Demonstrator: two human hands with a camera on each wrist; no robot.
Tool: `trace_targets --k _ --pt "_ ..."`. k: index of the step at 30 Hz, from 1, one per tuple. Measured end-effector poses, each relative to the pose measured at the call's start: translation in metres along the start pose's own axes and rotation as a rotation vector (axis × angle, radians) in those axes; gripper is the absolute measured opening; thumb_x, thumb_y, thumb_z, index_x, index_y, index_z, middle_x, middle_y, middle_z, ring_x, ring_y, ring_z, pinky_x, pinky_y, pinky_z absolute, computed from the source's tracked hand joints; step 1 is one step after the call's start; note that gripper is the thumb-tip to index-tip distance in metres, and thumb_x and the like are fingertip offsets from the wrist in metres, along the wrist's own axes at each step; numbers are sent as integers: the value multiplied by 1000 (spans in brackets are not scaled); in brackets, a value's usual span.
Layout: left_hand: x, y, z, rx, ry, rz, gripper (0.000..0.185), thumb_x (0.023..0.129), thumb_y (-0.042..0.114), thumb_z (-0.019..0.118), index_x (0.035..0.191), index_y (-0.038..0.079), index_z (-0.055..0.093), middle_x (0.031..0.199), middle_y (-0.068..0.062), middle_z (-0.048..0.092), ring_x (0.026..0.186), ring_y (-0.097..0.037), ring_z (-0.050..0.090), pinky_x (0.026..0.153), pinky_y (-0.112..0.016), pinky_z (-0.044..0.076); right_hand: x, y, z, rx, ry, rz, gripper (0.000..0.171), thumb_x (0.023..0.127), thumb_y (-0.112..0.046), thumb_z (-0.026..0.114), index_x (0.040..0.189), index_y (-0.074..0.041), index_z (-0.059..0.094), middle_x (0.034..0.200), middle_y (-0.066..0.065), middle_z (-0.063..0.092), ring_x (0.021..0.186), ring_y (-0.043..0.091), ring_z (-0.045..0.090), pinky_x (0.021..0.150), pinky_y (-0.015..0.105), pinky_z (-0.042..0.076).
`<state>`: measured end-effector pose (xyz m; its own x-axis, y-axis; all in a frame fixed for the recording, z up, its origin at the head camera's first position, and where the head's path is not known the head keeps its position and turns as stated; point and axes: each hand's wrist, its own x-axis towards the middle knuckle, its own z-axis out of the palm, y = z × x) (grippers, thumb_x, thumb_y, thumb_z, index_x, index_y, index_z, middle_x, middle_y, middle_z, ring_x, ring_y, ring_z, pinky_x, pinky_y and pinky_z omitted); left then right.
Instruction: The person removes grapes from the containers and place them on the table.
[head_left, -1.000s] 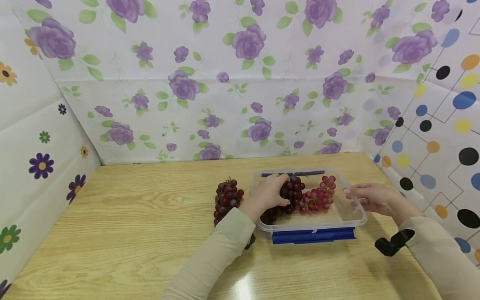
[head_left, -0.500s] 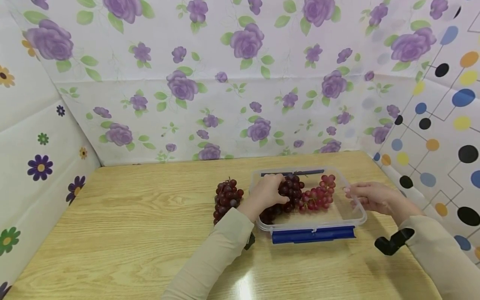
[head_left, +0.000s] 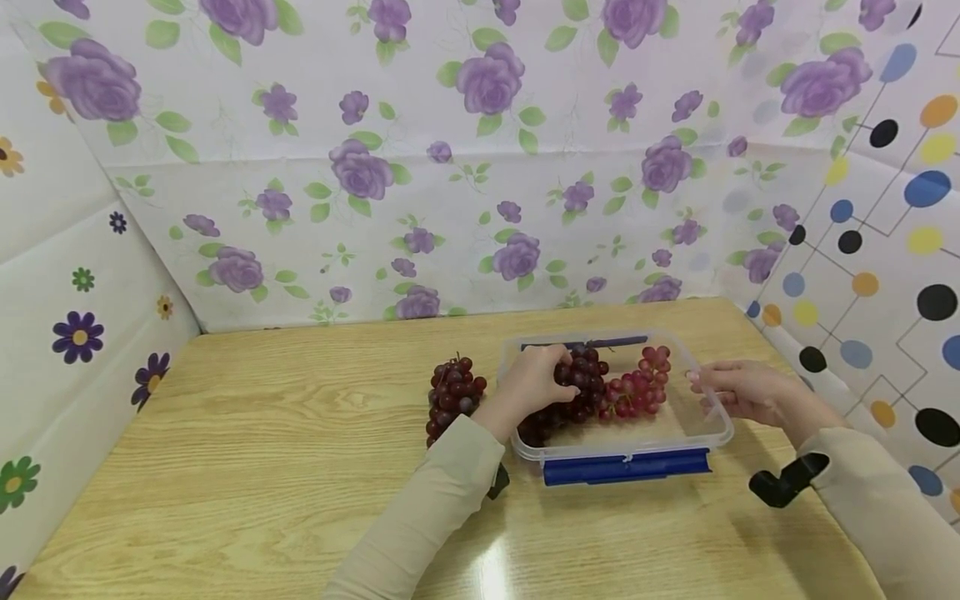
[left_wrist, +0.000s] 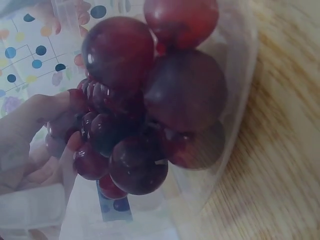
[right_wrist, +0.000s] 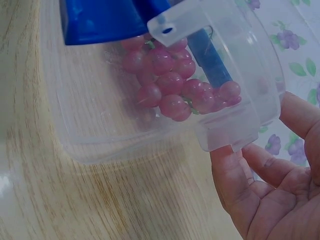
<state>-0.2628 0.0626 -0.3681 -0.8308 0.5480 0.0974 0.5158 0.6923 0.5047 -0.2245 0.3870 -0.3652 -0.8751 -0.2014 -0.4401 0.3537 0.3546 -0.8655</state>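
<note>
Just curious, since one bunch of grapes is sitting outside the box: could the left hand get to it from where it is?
Probably yes. The loose dark bunch lies on the table right beside the left hand, which grips another dark bunch inside the clear box. Nothing stands between them, though it would have to let go first.

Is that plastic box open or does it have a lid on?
Open: the plastic box has no lid on, and the left hand reaches inside onto the dark grapes.

Wide bare table [head_left: 262,433] to the left and front, easy passage there. A dark grape bunch [head_left: 452,397] sits just left of the clear container [head_left: 705,425], crowding that side. Inside, dark grapes [head_left: 577,385] and red grapes [head_left: 637,387] fill the left and middle; the right end lies bare. Walls close behind and right.
</note>
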Motion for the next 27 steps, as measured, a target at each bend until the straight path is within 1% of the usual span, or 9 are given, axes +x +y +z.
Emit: trace_targets --k 7,11,14,16,18,20,22,25,27 --pt "-2 -1 0 -55 47 19 36 85 26 72 116 10 63 116 -6 67 100 -18 65 83 -29 53 -1 -2 2 1 16 10 67 98 -29 53 142 13 25 108 3 63 90 16 66 82 31 55" --pt "-3 0 -1 -113 72 15 37 85 27 73 117 10 63 113 -6 68 80 -14 64 73 -25 51 -2 -3 2 4 28 20 67 97 -30 55 141 13 28 106 3 64 89 16 66 82 31 55" --pt "-3 0 -1 -147 92 21 38 84 26 73 116 9 63 99 -7 69 59 -9 52 61 -21 44 -2 -3 2 7 29 23 66 97 -30 55 140 13 29 105 2 64 89 16 66 82 32 55" --pt "-3 -1 -1 -155 106 30 37 84 26 73 116 8 63 90 -6 67 54 -8 42 56 -21 38 -2 -3 1 13 33 29 66 97 -30 55 140 12 30 104 2 65 88 15 66 82 31 55" --pt "-3 -1 0 -160 115 37 37 85 26 73 115 8 63 84 -5 65 54 -8 38 54 -20 36 -3 -3 0 12 31 27 65 97 -30 55 140 12 30 104 2 64 88 15 66 82 31 55" --pt "-3 -1 0 -169 119 40 37 85 26 73 115 8 63 84 -5 65 55 -10 41 54 -21 37 -3 -3 0 12 32 28 65 97 -31 55 140 11 30 104 1 64 88 15 66 82 31 55" --pt "-4 -1 0 -177 121 34 37 85 27 73 115 8 62 91 -6 66 62 -11 50 58 -21 42 -3 -3 1 11 34 27 66 97 -31 54 141 12 28 104 1 64 89 15 66 82 31 55" --pt "-4 -1 -1 -175 126 21 37 85 28 73 114 10 58 105 -7 67 85 -16 62 72 -24 51 -3 -4 2 14 38 30 68 97 -31 54 141 12 25 107 2 62 89 15 65 82 31 55" --pt "-4 -2 0 -169 130 17 37 84 29 73 113 11 56 113 -7 66 101 -19 63 80 -27 53 -2 -4 4 15 40 30 69 97 -31 54 142 13 23 109 3 61 89 15 65 82 31 54"
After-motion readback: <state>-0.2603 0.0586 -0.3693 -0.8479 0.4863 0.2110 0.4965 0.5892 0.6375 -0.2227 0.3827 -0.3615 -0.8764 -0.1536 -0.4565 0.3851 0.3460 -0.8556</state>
